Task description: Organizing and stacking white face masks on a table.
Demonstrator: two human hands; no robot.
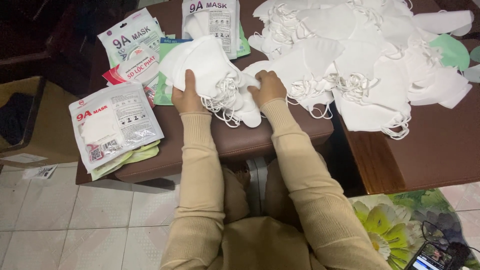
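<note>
A small stack of white folded face masks (212,70) with dangling ear loops lies on a brown padded stool (240,142). My left hand (186,94) grips the stack's left side, thumb on top. My right hand (269,88) presses on the stack's right side, fingers curled over the masks. Both arms wear beige knit sleeves.
A large loose heap of white masks (370,55) covers the brown table (430,155) to the right, with a few green ones at its far edge. Sealed mask packets (116,122) lie on the stool's left and back. A cardboard box (35,125) stands left; a phone (434,259) lies bottom right.
</note>
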